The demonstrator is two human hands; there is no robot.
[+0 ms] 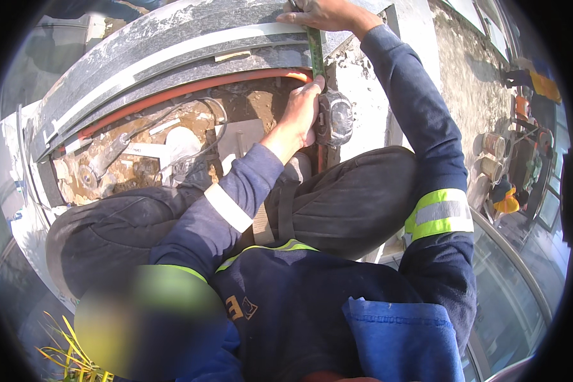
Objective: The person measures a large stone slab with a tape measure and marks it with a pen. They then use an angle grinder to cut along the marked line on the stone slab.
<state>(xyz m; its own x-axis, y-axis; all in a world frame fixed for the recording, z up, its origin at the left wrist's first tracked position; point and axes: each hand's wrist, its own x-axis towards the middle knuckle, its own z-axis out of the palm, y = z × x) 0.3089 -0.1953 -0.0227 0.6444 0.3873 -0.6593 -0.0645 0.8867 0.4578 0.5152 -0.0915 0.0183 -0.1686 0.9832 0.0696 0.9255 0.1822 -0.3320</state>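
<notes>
My left hand (301, 116) is closed round a dusty, dark tape measure (336, 119), held just right of the orange pipe. Its green blade (315, 51) runs away from me across the grey stone edging. At the far edge of that stone, my right hand (325, 14) is bent over the blade's outer end. A small dark thing shows between its fingers, partly cut off by the picture's edge; its kind is unclear. Grey stone strips (172, 57) curve along the far side, and the orange pipe (191, 94) follows their inner edge.
A dusty power tool (108, 157) with a cord lies in the dirt at left. Near my knees is a flat grey piece (240, 137). A white block (358, 95) stands right of the tape. Buckets (493, 145) are farther right; a plant (70, 350) is at lower left.
</notes>
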